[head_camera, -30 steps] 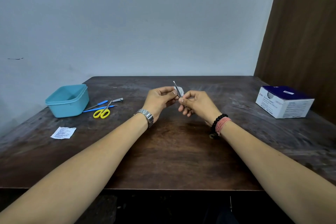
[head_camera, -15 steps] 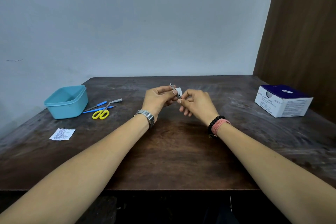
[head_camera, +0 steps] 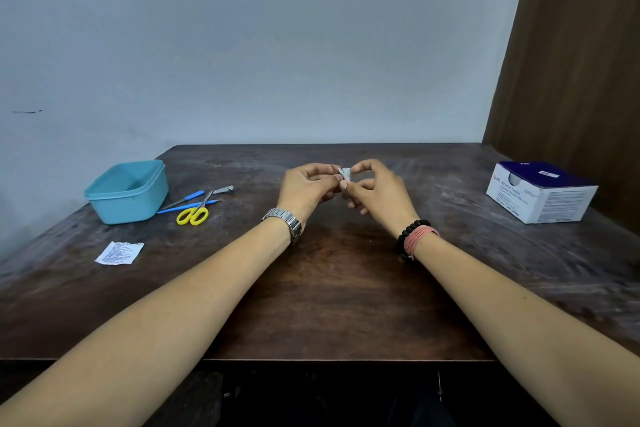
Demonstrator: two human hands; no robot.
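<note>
Above the middle of the dark wooden table, my left hand pinches a thin metal tool, likely tweezers, whose tips point up and back. Close beside it, my right hand pinches a small white swab pad against the tool's shaft. The two hands nearly touch. Most of the tool is hidden by my fingers. My left wrist wears a metal watch and my right wrist wears bead and cord bracelets.
At the left stands an open teal plastic tub. Beside it lie yellow-handled scissors, blue-handled tools and a nail clipper. A torn white wrapper lies nearer. A white and blue swab box sits at the right.
The white pad has slid up along the tool toward its tips, and the tool now leans further back. My right fingers have opened slightly around the pad. Both hands stay over the same spot.
</note>
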